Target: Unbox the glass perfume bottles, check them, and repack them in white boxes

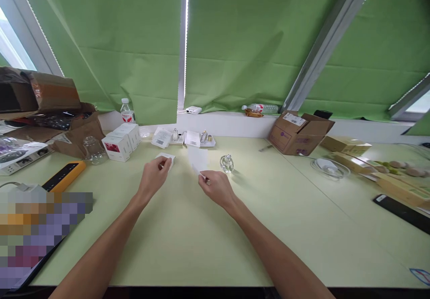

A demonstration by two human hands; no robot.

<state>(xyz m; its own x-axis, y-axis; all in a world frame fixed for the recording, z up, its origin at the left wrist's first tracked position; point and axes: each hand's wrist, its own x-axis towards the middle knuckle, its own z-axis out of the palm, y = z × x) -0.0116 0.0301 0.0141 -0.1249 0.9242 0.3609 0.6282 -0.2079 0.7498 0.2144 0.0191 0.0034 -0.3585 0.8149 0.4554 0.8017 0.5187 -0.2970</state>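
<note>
My right hand (217,188) pinches the lower corner of a thin translucent white sheet of paper (199,156), which stands up from the fingers towards the back of the table. My left hand (154,174) is closed, thumb and fingertips together, over a small white packet (169,156). Whether the fingertips grip that packet is hidden. To the right of the sheet, a round clear glass bottle (227,164) with an ornate top sits on the table. Behind the hands, two white packets with barcodes (161,137) (192,138) lean by a white tray (208,142) bearing small bottles.
White boxes (116,148), a clear jar (94,151) and a water bottle (127,110) stand at the left, near an orange-edged device (65,176). On the right are an open cardboard box (295,133), a coiled white cable (330,168) and a black phone-like slab (401,211).
</note>
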